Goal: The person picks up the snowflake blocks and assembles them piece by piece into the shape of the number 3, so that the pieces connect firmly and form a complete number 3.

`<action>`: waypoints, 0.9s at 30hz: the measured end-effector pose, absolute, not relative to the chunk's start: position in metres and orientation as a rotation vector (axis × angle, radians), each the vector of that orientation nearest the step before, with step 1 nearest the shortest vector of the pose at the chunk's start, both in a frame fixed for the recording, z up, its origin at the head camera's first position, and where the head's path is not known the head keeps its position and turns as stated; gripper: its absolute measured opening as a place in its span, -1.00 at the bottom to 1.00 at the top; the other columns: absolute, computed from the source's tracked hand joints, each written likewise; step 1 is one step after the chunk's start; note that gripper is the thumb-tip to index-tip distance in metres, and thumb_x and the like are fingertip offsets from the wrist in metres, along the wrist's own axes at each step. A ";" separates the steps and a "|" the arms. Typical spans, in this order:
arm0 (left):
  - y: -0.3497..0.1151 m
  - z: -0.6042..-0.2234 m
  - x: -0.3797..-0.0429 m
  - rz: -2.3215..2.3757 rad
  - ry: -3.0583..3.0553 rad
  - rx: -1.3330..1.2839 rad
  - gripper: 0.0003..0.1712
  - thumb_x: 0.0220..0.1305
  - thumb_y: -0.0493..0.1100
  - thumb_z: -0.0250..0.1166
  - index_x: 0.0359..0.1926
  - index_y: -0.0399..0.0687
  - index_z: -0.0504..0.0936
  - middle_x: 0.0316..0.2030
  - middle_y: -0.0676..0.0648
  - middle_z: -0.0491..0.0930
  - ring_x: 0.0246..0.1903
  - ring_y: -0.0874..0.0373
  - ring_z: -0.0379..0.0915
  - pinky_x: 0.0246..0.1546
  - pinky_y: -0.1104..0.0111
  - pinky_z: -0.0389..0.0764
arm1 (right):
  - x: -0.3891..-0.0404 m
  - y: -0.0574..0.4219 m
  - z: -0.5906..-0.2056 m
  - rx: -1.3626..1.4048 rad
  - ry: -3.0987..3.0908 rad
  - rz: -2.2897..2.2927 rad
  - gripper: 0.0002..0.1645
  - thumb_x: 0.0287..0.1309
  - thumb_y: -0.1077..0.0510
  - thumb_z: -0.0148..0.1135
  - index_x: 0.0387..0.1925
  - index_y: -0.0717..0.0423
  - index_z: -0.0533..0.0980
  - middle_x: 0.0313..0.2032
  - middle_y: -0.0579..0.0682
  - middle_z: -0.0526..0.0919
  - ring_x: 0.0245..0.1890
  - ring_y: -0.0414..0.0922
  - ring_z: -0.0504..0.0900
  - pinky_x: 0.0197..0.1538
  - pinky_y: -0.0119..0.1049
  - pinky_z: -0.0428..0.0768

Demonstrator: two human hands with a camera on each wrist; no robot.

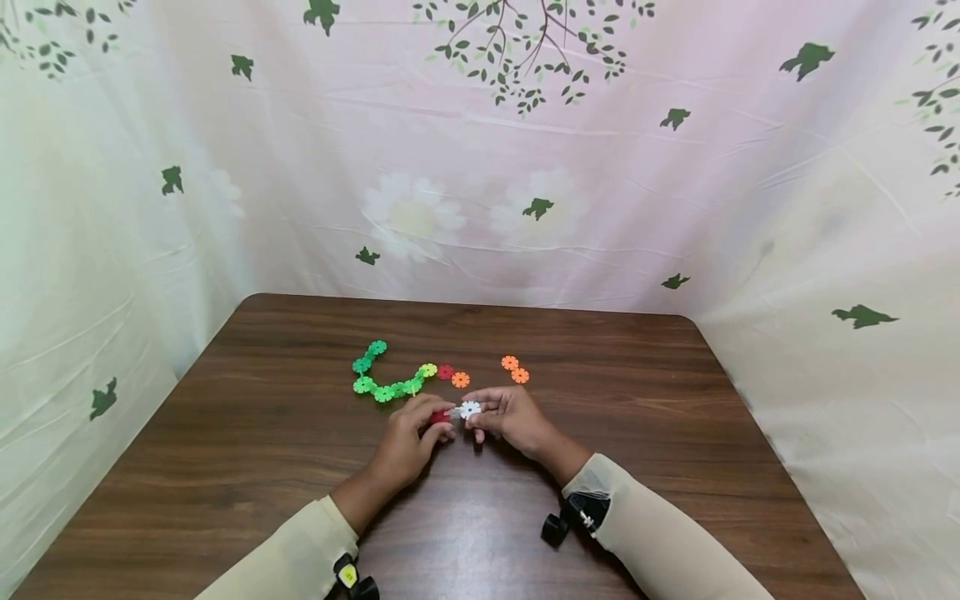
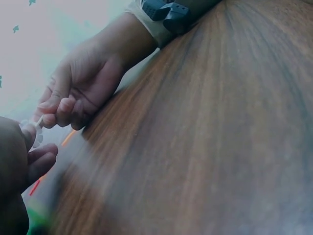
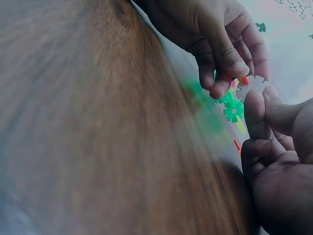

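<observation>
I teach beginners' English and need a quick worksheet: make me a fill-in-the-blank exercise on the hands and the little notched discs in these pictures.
1. A red notched disc is gripped in the person's ____ hand.
2. The right hand pinches a flower-shaped disc whose colour is ____.
3. Most discs in the curved chain are the colour ____.
4. To the chain's right, the separate pair of discs is coloured ____.

Missing words: left; white; green; orange.

Holds left hand [image 1: 405, 437] and right hand [image 1: 519, 419] close together below centre, pinching with both; slants left forearm [image 1: 288, 554] from lower left, right forearm [image 1: 663, 533] from lower right.
</observation>
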State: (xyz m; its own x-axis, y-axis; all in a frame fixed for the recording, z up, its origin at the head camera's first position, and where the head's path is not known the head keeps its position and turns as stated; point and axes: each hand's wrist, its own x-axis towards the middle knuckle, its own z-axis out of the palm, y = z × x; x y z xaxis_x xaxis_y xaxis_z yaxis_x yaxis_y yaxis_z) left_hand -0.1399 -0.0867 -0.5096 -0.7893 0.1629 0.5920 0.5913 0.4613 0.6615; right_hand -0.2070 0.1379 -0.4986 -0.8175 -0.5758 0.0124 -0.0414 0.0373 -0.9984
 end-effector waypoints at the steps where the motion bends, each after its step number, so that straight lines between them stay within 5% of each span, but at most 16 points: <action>1: -0.086 -0.510 -0.140 -1.258 -2.269 -0.617 -0.67 0.22 -0.42 0.54 0.03 -0.27 0.79 -0.02 -0.19 0.76 -0.06 -0.03 0.77 -0.06 0.25 0.82 | -0.207 0.137 -0.499 -0.615 1.921 -1.838 -0.50 0.36 0.47 0.36 0.29 0.58 0.54 -0.40 -0.07 0.84 -0.56 -0.30 0.70 -0.53 -0.50 0.43; 11: -0.082 -0.512 -0.140 -1.223 -2.264 -0.524 -0.71 0.23 -0.43 0.55 -0.01 -0.38 0.81 -0.04 -0.25 0.79 -0.02 -0.13 0.78 0.00 0.09 0.82 | -0.204 0.133 -0.498 -0.580 1.903 -1.876 -0.50 0.39 0.45 0.34 0.30 0.59 0.52 -0.43 -0.20 0.83 -0.56 -0.31 0.71 -0.52 -0.49 0.44; 27: -0.080 -0.510 -0.138 -1.097 -2.242 -0.546 -0.69 0.19 -0.45 0.56 -0.02 -0.41 0.80 -0.08 -0.28 0.75 -0.06 -0.15 0.75 -0.04 0.05 0.81 | -0.199 0.127 -0.498 -0.584 1.946 -1.916 -0.48 0.35 0.43 0.41 0.29 0.55 0.56 -0.41 -0.03 0.86 -0.55 -0.28 0.73 -0.51 -0.47 0.49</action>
State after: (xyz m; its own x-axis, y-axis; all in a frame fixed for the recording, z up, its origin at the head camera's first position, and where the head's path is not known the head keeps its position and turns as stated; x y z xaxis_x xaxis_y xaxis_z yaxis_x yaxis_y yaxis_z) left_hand -0.1381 -0.0797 -0.5096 -0.7496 0.1059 0.6534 0.5809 0.5784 0.5727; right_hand -0.1987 0.1267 -0.4977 -0.8548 -0.5173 0.0402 -0.0484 0.0025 -0.9988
